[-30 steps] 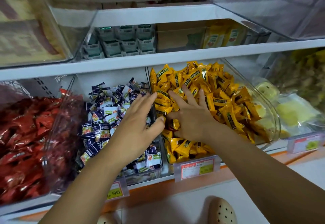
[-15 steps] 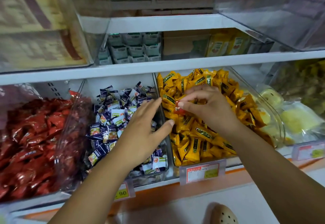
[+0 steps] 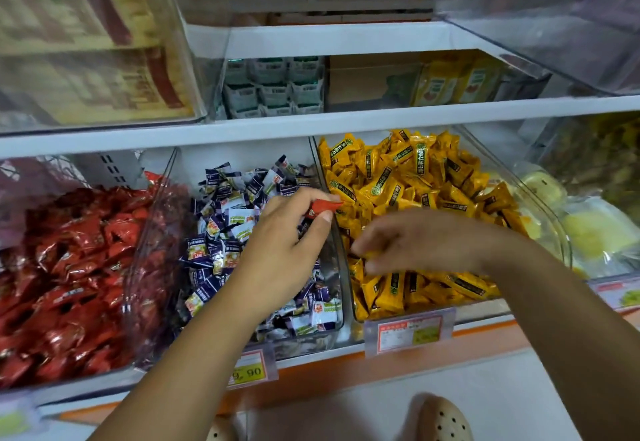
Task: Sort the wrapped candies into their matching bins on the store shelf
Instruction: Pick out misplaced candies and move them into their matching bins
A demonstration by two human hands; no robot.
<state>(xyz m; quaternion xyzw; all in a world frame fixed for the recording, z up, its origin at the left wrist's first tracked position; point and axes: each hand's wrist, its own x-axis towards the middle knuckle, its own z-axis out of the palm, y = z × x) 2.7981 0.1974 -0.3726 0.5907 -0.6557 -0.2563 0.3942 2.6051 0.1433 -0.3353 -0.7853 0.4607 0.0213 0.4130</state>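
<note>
The clear plastic middle bin [image 3: 298,340], heaped with small blue-and-white wrapped candies [image 3: 228,225], sits on the lower store shelf. The left hand [image 3: 280,250] reaches in over this bin and pinches a small red foil-wrapped candy [image 3: 323,207] between thumb and fingertips. The red piece is held in the air above the bin's right rear corner, just at the see-through wall it shares with the next bin.

Right of the middle bin stands a clear bin [image 3: 554,225] full of orange-yellow wrapped candies [image 3: 398,177]. The right hand [image 3: 415,243] hangs low over them, fingers bent down towards the pile. It is blurred, so I cannot tell whether it grasps anything.

Left of the middle bin is a clear bin [image 3: 149,267] packed with shiny red wrapped candies [image 3: 69,267]. The left forearm crosses the middle bin's front edge and hides part of its contents.

Below the middle bin's front a yellow price tag [image 3: 251,368] hangs from the shelf edge, with a red-and-yellow tag [image 3: 408,331] to its right. A white shelf board [image 3: 311,125] runs above the middle bin. Far to the right lie pale yellow-green packets [image 3: 595,232]. A beige perforated shoe [image 3: 443,420] shows on the floor below.
</note>
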